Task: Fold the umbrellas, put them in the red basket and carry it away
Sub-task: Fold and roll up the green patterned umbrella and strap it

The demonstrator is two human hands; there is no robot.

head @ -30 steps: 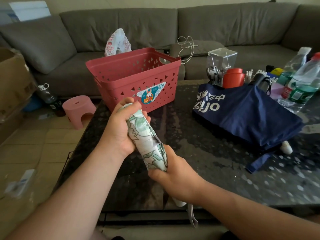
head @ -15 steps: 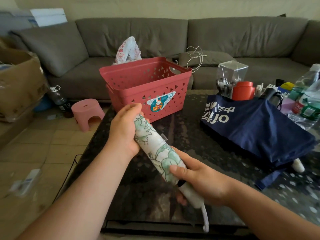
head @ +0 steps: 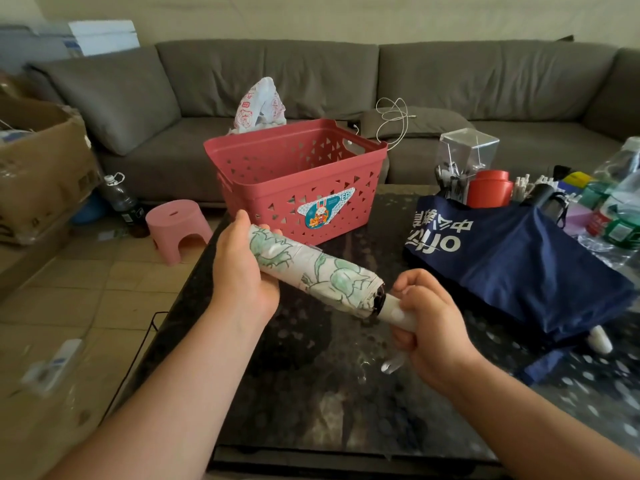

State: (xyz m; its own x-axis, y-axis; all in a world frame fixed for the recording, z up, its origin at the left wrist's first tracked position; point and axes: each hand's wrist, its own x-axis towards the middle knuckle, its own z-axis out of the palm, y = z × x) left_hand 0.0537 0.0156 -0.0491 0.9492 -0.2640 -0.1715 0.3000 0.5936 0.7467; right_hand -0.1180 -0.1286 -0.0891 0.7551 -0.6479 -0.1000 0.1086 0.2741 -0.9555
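Fingers of right hand (head: pixel 433 327) curled tight round white handle (head: pixel 398 313); left hand (head: pixel 242 271) wrapped round tip end of rolled floral umbrella (head: pixel 311 271), held level above black table (head: pixel 311 393).

Likely next: keep canopy roll tight, steer tip-first toward red basket (head: pixel 298 181) at 12 o'clock, just beyond.

Navy umbrella (head: pixel 512 268) at 3 o'clock lay unfolded on table, judged still to do.

Basket sticker (head: pixel 325 211) read "EP"; navy canopy print upside down, partly legible "OIIJO" plus Chinese characters, unreadable.
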